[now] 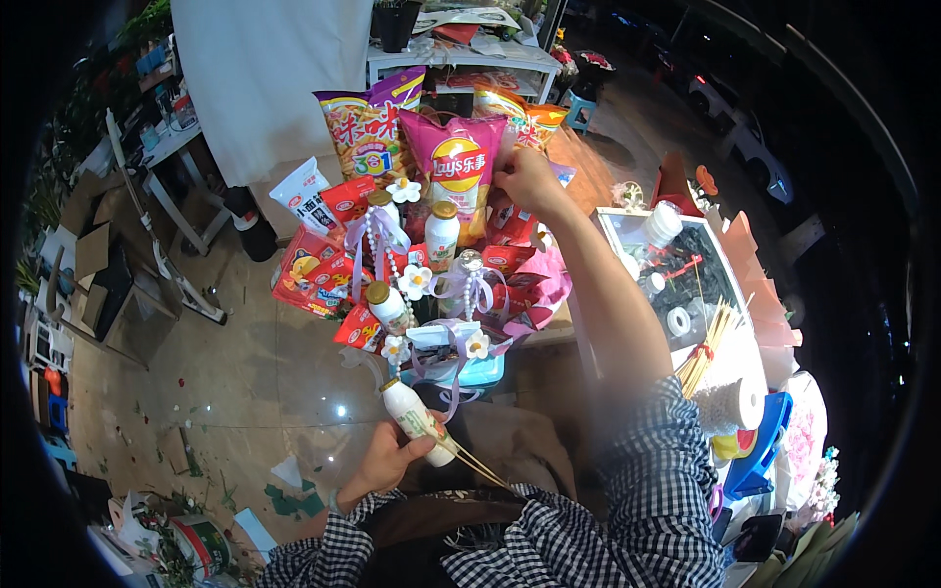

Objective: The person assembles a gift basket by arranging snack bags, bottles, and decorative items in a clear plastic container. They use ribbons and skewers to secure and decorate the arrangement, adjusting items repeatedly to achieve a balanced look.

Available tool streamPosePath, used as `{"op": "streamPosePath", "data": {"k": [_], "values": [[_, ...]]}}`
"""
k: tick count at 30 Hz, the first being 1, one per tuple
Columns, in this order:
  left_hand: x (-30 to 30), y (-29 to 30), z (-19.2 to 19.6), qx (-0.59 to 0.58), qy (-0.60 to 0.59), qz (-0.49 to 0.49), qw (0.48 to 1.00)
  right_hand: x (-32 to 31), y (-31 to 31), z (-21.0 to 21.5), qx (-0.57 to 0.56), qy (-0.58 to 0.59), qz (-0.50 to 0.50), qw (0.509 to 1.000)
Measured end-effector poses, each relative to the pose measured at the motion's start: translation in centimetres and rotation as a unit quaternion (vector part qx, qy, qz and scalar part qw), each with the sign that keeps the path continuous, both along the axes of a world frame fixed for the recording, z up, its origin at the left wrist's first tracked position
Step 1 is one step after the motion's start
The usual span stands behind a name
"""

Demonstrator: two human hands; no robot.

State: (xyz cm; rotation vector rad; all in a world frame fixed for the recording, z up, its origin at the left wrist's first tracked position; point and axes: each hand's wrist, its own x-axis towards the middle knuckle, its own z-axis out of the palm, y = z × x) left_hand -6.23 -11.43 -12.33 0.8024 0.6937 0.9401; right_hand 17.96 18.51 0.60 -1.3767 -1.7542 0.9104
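A bouquet of snack packs stands before me, with a pink chip bag [457, 162] near its top. At that bag's right edge my right hand [529, 182] is closed, its fingers curled and partly hidden. Low in front, my left hand [384, 459] grips a white bottle [412, 412] with a gold cap. Thin wooden sticks [482, 468] run from the tilted bottle toward my lap. More white bottles, one of them [442, 235] upright in the middle, sit among red snack packets [350, 199], white flowers [415, 281] and lilac ribbons [452, 363].
To the right, a white-framed worktable [727, 365] carries a bundle of wooden sticks [708, 355], a roll of beaded trim [733, 404] and a blue holder [765, 453]. A white shelf table [461, 61] stands behind the bouquet. Scraps and leaves litter the tiled floor [225, 363] at left.
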Motion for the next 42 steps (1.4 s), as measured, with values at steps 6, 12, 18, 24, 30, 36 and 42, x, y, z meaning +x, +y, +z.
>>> {"op": "streamPosePath", "data": {"k": [6, 12, 18, 24, 30, 36, 42], "values": [[0.1, -0.1, -0.1, 0.005, 0.002, 0.006, 1.0, -0.4, -0.1, 0.0, -0.064, -0.061, -0.071, 0.994], [0.2, -0.6, 0.3, 0.005, -0.025, -0.002, 1.0, -1.3, -0.1, -0.2, -0.055, -0.113, -0.068, 0.99], [0.0, -1.1, 0.5, 0.025, 0.0, 0.028, 0.999, 1.6, -5.4, 5.5, 0.042, -0.038, -0.072, 0.996], [1.7, -1.2, 1.0, 0.075, 0.008, 0.074, 0.994, 4.9, -20.8, 4.5, 0.12, 0.08, -0.083, 0.986], [3.9, -0.6, 1.2, 0.101, -0.025, 0.155, 0.982, 3.0, -33.1, -4.7, -0.186, 0.105, 0.09, 0.973], [4.6, -1.0, 2.0, 0.088, -0.064, 0.178, 0.978, 5.9, -39.3, -5.8, -0.246, 0.208, -0.044, 0.946], [5.4, -1.9, 3.4, 0.083, -0.103, 0.206, 0.97, 7.2, -42.4, -6.1, -0.188, 0.33, -0.103, 0.919]]}}
